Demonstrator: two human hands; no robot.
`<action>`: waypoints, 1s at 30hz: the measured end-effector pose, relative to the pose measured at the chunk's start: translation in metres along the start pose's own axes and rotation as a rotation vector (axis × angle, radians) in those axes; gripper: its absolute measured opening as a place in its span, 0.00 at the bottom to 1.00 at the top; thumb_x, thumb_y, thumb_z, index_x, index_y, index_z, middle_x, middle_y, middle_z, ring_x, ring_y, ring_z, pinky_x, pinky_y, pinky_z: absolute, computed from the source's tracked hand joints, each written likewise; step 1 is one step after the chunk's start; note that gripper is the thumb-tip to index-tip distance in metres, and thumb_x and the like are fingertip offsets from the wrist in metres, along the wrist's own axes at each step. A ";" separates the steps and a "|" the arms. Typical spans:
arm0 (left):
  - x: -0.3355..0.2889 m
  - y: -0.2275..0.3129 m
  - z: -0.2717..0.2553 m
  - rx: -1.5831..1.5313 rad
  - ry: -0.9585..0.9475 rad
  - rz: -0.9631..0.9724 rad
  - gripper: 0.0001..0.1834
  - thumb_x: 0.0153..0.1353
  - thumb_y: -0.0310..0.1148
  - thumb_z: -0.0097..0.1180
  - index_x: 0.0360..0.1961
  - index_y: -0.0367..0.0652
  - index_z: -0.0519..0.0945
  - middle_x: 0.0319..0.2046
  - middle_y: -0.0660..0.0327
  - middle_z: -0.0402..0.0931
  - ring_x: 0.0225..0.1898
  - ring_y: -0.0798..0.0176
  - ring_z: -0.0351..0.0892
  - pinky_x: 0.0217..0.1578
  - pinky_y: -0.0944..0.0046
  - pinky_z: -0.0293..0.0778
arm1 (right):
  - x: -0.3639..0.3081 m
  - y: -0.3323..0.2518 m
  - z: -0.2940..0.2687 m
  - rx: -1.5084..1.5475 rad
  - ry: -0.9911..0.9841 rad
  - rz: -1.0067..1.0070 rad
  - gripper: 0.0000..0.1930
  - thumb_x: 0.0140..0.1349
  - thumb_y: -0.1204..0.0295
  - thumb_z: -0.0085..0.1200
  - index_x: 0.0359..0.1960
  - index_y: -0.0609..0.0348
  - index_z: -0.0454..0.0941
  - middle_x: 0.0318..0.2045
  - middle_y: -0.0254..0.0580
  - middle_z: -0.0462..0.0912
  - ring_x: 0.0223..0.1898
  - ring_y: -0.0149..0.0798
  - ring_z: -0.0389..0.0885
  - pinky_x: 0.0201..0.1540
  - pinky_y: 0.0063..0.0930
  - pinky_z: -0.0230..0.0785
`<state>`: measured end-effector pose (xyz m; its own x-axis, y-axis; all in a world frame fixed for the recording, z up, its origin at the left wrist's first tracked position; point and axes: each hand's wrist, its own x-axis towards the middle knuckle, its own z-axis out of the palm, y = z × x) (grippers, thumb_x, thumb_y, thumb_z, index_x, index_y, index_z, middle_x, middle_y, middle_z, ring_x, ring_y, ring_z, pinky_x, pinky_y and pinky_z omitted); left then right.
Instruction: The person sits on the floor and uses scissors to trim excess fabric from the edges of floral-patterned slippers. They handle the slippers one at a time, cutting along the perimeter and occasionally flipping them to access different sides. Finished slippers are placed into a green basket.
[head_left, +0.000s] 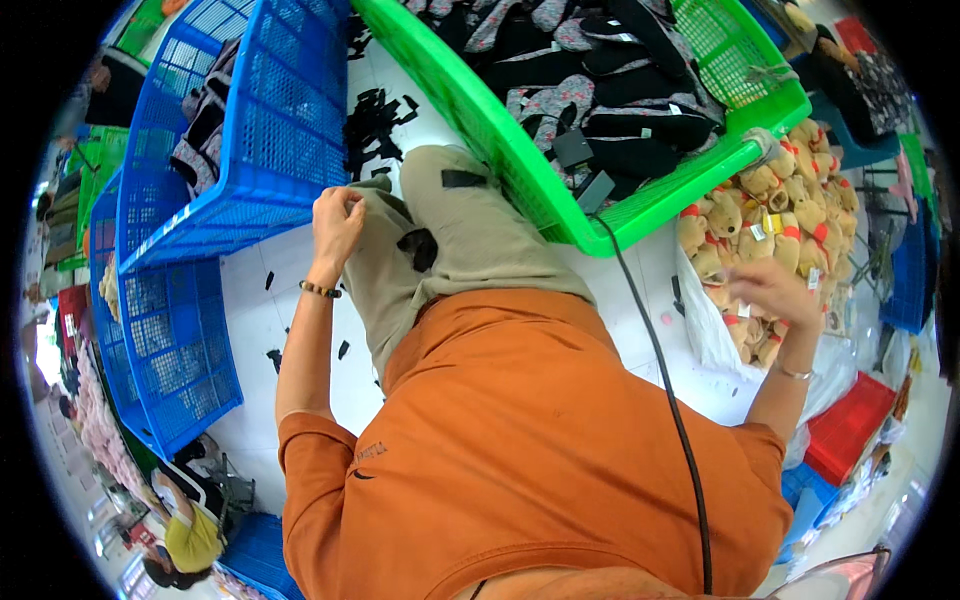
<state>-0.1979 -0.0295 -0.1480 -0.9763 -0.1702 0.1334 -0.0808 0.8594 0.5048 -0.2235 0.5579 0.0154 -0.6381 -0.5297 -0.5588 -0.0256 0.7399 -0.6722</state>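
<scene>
My left hand (338, 230) is by my knee, close to the near corner of a blue crate (285, 110). Its fingers are curled in, and I cannot make out whether anything small is in them. My right hand (775, 292) is slightly blurred, with its fingers stretched out over a heap of tan plush toys (752, 215) with red trim. These toys sit in a pale plastic bag (705, 335). A large green crate (570, 225) stands in front of me, holding soft black and grey-patterned fabric pieces (630, 90). Small black scraps (420, 247) lie on my trousers.
Another blue crate (175, 350) stands at the left. Black strips (375, 125) are heaped between the crates, and more scraps lie on the white floor (258, 335). A black cable (650, 340) runs down across my shirt. At right is a red crate (848, 430); a person (190, 530) is at lower left.
</scene>
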 end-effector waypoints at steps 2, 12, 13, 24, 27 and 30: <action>0.014 0.006 0.006 0.015 -0.040 -0.028 0.06 0.52 0.30 0.56 0.30 0.39 0.78 0.36 0.52 0.75 0.42 0.50 0.73 0.43 0.56 0.69 | 0.006 0.010 -0.032 0.024 0.269 0.133 0.14 0.62 0.63 0.48 0.26 0.62 0.74 0.18 0.32 0.72 0.22 0.25 0.69 0.26 0.22 0.61; 0.044 0.049 0.050 0.367 -0.024 0.076 0.06 0.53 0.35 0.57 0.30 0.46 0.77 0.38 0.60 0.74 0.47 0.56 0.70 0.48 0.55 0.62 | 0.278 0.053 -0.193 -0.759 0.443 0.016 0.10 0.56 0.70 0.47 0.36 0.55 0.79 0.34 0.45 0.82 0.38 0.50 0.79 0.39 0.40 0.71; 0.046 0.049 0.050 0.366 -0.024 0.069 0.07 0.53 0.35 0.57 0.30 0.46 0.77 0.38 0.60 0.74 0.47 0.56 0.70 0.48 0.55 0.62 | 0.301 0.054 -0.195 -0.854 0.374 0.098 0.10 0.54 0.71 0.48 0.34 0.55 0.80 0.35 0.46 0.82 0.39 0.51 0.79 0.40 0.41 0.72; 0.079 0.052 0.061 0.390 -0.067 -0.003 0.09 0.53 0.36 0.57 0.32 0.44 0.78 0.40 0.60 0.75 0.47 0.55 0.70 0.49 0.54 0.62 | 0.408 0.192 -0.083 -1.174 0.274 0.363 0.08 0.56 0.70 0.51 0.32 0.54 0.83 0.36 0.41 0.83 0.42 0.41 0.81 0.41 0.34 0.74; 0.087 0.056 0.065 0.403 -0.119 0.006 0.09 0.53 0.36 0.57 0.33 0.43 0.78 0.40 0.59 0.75 0.47 0.54 0.70 0.49 0.54 0.62 | 0.417 0.195 -0.091 -1.163 0.212 0.276 0.07 0.52 0.68 0.56 0.29 0.55 0.84 0.35 0.43 0.83 0.40 0.42 0.82 0.39 0.34 0.74; 0.094 0.062 0.067 0.400 -0.131 0.040 0.09 0.53 0.35 0.57 0.33 0.43 0.77 0.41 0.58 0.75 0.48 0.53 0.70 0.50 0.53 0.61 | 0.399 0.100 -0.166 -0.773 -0.259 0.430 0.34 0.37 0.50 0.69 0.43 0.62 0.80 0.45 0.51 0.80 0.45 0.47 0.80 0.46 0.38 0.71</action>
<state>-0.3077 0.0398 -0.1611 -0.9954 -0.0927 0.0238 -0.0889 0.9878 0.1276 -0.6080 0.4894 -0.1946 -0.5216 -0.1521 -0.8395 -0.3930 0.9162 0.0782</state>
